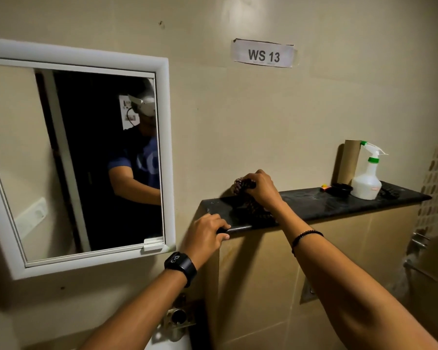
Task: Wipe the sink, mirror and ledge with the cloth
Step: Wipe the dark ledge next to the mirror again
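A dark patterned cloth lies bunched on the left part of the black stone ledge. My right hand is closed on the cloth's top, lifting that end slightly off the ledge near the wall. Fingers of my left hand curl over the ledge's front left edge, holding it. The white-framed mirror hangs on the wall to the left and reflects a person in a blue shirt. Only a sliver of the white sink and its tap shows at the bottom.
At the ledge's right end stand a white spray bottle with a green collar, a cardboard tube, a small black dish and a small red-yellow item. A paper label "WS 13" is taped above. Metal fittings stick out at right.
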